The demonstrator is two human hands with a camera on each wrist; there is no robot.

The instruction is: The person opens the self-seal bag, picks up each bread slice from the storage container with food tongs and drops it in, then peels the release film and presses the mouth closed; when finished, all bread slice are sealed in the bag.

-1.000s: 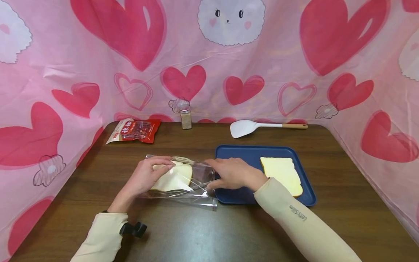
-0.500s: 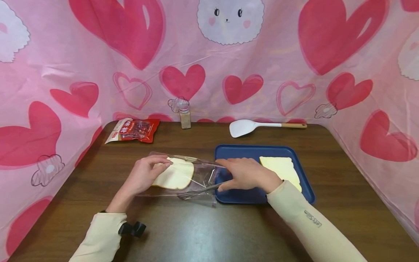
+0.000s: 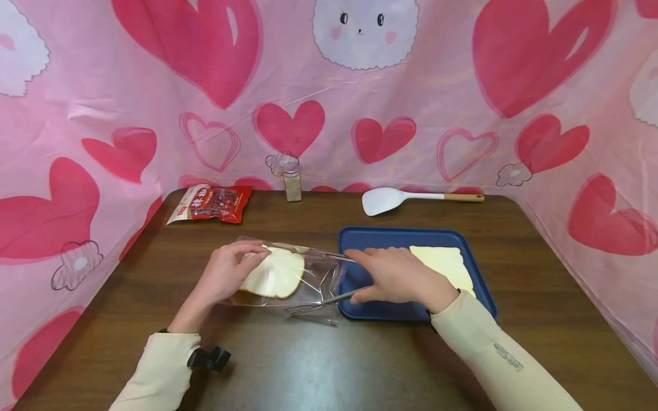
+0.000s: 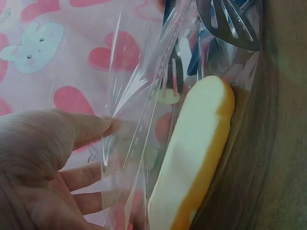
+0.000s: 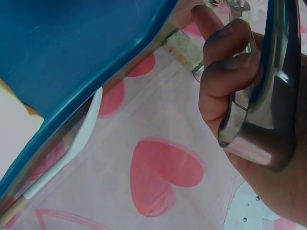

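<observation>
My left hand (image 3: 228,274) pinches the upper layer of a clear plastic bag (image 3: 319,277) between thumb and fingers. Inside the bag lies a slice of bread (image 3: 277,277), pale with a yellow-brown crust, partly under that hand; the left wrist view catches its crust edge. My right hand (image 3: 398,277) grips metal tongs (image 5: 283,124) near their bend, over the tray. Their arms stand spread, reaching left to the bag's mouth, and the slotted head (image 4: 240,40) of one arm is apart from the slice.
A blue tray (image 3: 380,311) on the right bears a second bread slice (image 3: 444,265), partly behind the right forearm. Along the back edge are a red-and-white food packet (image 3: 221,204), a spice jar (image 3: 292,185) and a white spatula (image 3: 385,201) with a wooden handle.
The right hand has moved right over the tray, drawing the tongs partly out of the bag with their arms apart. The bread slice stays in the bag. The left hand has barely shifted.
</observation>
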